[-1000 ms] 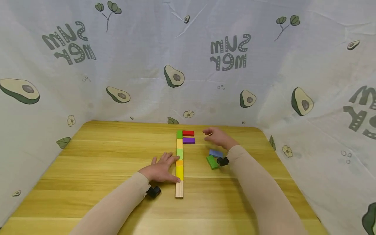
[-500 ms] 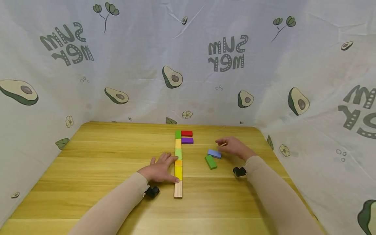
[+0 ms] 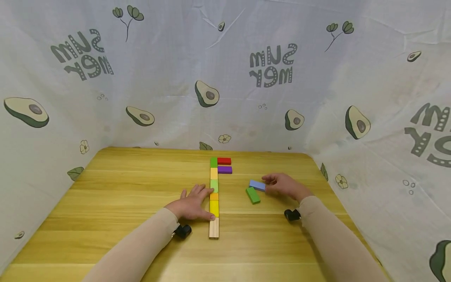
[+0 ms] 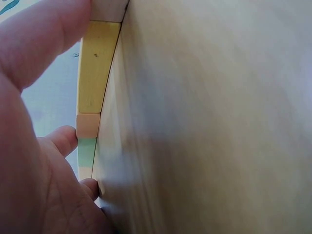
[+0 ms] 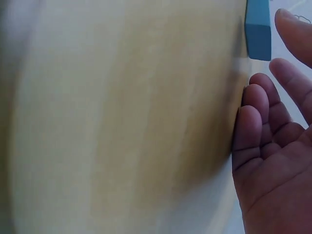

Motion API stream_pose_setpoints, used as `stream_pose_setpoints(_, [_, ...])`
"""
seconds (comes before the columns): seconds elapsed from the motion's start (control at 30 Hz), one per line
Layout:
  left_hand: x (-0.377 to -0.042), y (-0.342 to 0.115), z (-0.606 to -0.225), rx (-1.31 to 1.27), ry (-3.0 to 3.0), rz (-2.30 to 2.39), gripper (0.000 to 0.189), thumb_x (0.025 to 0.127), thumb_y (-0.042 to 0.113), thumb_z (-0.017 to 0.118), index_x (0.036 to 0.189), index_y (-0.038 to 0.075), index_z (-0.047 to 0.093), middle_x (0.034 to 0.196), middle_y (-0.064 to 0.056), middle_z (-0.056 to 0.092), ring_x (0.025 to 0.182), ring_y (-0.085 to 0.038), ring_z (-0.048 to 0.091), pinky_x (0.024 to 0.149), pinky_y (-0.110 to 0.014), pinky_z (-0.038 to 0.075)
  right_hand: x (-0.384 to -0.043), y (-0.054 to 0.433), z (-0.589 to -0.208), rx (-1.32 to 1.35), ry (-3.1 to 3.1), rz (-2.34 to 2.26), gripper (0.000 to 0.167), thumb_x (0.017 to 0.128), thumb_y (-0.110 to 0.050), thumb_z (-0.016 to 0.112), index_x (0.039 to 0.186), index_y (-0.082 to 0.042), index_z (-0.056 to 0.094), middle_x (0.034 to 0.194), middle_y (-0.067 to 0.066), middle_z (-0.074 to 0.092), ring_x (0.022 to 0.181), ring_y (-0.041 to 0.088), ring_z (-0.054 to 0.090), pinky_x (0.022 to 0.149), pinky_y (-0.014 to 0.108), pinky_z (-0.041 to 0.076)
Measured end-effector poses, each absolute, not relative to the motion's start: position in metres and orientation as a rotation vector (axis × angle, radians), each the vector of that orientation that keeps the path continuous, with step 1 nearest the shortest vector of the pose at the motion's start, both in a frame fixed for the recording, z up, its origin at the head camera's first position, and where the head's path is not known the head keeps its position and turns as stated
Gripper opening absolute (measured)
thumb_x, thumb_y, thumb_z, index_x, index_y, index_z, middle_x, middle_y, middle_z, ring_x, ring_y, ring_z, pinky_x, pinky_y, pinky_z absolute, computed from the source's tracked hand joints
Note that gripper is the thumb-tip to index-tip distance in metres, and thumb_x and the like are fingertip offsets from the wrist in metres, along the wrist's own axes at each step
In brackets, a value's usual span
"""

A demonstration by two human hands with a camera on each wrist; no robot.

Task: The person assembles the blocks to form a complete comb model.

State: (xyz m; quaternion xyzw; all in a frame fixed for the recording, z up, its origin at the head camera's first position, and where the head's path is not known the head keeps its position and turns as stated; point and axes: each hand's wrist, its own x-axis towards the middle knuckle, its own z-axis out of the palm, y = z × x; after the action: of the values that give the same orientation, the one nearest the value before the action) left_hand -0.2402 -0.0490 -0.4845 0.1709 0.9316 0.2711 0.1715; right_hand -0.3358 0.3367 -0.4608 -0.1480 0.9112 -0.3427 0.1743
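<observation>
My left hand [image 3: 192, 203] lies with fingers spread along the left side of a straight row of blocks. Its thumb tip is at the joint of the yellow block [image 3: 214, 208] and the plain wooden block [image 3: 213, 228]; the index fingertip is at the light green block [image 3: 214, 185]. In the left wrist view, fingertips meet the row near the orange block [image 4: 88, 126]. My right hand [image 3: 286, 186] is at the right end of a loose blue block [image 3: 257, 185]. The right wrist view has thumb and index finger apart, just off that blue block [image 5: 259, 34], with the other fingers bent.
A green block [image 3: 253, 195] lies tilted just in front of the blue one. At the row's far end, red [image 3: 224, 161] and purple [image 3: 224, 170] blocks stick out rightward. A printed cloth [image 3: 169, 78] surrounds the wooden table [image 3: 141, 172] at back and sides.
My right hand has moved from behind the blue block, rightward and then down toward me, to its right end. The left hand keeps its place on the row.
</observation>
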Motion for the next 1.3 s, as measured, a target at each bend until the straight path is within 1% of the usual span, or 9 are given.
stream_pose_setpoints(0.13, [-0.239,-0.049,-0.481,0.491,2.637,0.758,0.101,0.085,0.054,0.082,0.167,0.026,0.029,0.178,-0.012,0.010,0.165,-0.037,0.001,0.125,-0.073,-0.006,-0.335,0.338,-0.463,-0.456,2.578,-0.971,0.061,0.090,-0.019,0.081,0.145,0.001,0.060,0.134,0.016,0.065,0.111,0.026,0.056,0.096,0.036,0.049])
stream_pose_setpoints(0.27, [-0.237,-0.050,-0.476,0.499,2.635,0.757,0.101,0.085,0.056,0.082,0.167,0.025,0.030,0.177,-0.014,0.012,0.165,-0.038,0.003,0.125,-0.074,-0.004,-0.334,0.338,-0.464,-0.458,2.568,-0.989,0.062,0.090,-0.017,0.082,0.145,0.002,0.059,0.133,0.017,0.065,0.110,0.026,0.056,0.093,0.033,0.049])
stream_pose_setpoints(0.4, [-0.236,-0.051,-0.475,0.502,2.641,0.761,0.101,0.085,0.058,0.082,0.166,0.025,0.032,0.177,-0.013,0.014,0.165,-0.038,0.005,0.125,-0.074,-0.002,-0.334,0.338,-0.464,-0.461,2.557,-0.995,0.061,0.091,-0.017,0.082,0.144,0.003,0.060,0.133,0.018,0.065,0.111,0.027,0.056,0.094,0.034,0.049])
stream_pose_setpoints(0.5, [-0.238,-0.051,-0.478,0.503,2.638,0.762,0.101,0.085,0.056,0.082,0.166,0.024,0.031,0.177,-0.014,0.013,0.165,-0.038,0.004,0.125,-0.074,-0.003,-0.333,0.337,-0.466,-0.476,2.558,-0.982,0.060,0.092,-0.018,0.081,0.144,0.002,0.060,0.132,0.017,0.065,0.111,0.025,0.056,0.095,0.033,0.049])
stream_pose_setpoints(0.7, [-0.241,-0.051,-0.485,0.496,2.648,0.764,0.102,0.084,0.055,0.082,0.167,0.026,0.030,0.178,-0.012,0.011,0.165,-0.037,0.001,0.125,-0.073,-0.006,-0.333,0.338,-0.468,-0.503,2.569,-0.956,0.056,0.092,-0.017,0.081,0.142,0.002,0.062,0.127,0.015,0.065,0.108,0.024,0.055,0.092,0.032,0.049])
stream_pose_setpoints(0.97, [-0.239,-0.051,-0.486,0.494,2.658,0.764,0.101,0.084,0.055,0.083,0.166,0.028,0.031,0.178,-0.011,0.011,0.165,-0.037,0.001,0.125,-0.073,-0.006,-0.333,0.334,-0.468,-0.464,2.567,-0.957,0.054,0.093,-0.013,0.080,0.142,0.001,0.063,0.123,0.013,0.065,0.106,0.023,0.055,0.092,0.034,0.049])
stream_pose_setpoints(1.13, [-0.238,-0.051,-0.484,0.490,2.653,0.765,0.101,0.084,0.056,0.082,0.167,0.029,0.030,0.178,-0.011,0.010,0.166,-0.037,0.000,0.125,-0.073,-0.007,-0.332,0.334,-0.468,-0.474,2.571,-0.954,0.054,0.092,-0.012,0.081,0.141,0.001,0.063,0.123,0.015,0.066,0.107,0.024,0.056,0.093,0.037,0.050])
stream_pose_setpoints(1.3, [-0.237,-0.050,-0.482,0.489,2.648,0.771,0.101,0.084,0.056,0.082,0.167,0.029,0.030,0.178,-0.010,0.009,0.165,-0.037,0.000,0.125,-0.073,-0.007,-0.332,0.334,-0.468,-0.479,2.579,-0.948,0.054,0.092,-0.011,0.081,0.141,0.002,0.063,0.123,0.015,0.066,0.106,0.024,0.057,0.093,0.037,0.051])
